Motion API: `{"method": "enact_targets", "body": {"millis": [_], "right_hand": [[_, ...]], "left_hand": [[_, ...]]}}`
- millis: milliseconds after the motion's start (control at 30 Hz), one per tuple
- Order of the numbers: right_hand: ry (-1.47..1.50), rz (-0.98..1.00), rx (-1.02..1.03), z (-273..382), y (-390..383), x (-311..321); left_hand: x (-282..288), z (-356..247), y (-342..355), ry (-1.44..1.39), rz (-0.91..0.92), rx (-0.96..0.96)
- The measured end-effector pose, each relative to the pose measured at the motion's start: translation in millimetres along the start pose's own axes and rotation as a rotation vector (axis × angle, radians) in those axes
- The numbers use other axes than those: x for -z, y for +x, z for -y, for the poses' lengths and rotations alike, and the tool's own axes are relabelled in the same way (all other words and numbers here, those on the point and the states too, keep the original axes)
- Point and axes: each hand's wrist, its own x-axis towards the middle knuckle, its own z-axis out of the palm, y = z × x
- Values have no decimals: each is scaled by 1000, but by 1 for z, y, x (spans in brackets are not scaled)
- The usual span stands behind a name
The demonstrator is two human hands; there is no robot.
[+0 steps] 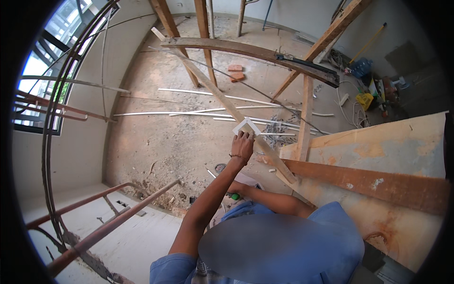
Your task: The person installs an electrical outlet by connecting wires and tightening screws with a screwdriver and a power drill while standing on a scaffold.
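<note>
White square frame [246, 126] pinched in raised, outstretched left hand [242, 142].

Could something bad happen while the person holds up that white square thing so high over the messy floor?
Maybe. The left hand grips the white square frame only at one corner, so it might slip and drop to the dusty floor far below. The right hand seems to hold a green-handled tool and is not on the rusty railing, so leaning out could upset balance. White pipes and bricks lie below, a hard landing.
</note>
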Motion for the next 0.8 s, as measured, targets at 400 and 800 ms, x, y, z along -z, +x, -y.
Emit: {"method": "enact_targets", "body": {"millis": [400,800], "right_hand": [[196,-150,-38,20,-28,42],[399,130,-327,45,38,10]], "left_hand": [[-74,23,34,-18,115,-31],[50,65,-114,-475,-389,519]]}}
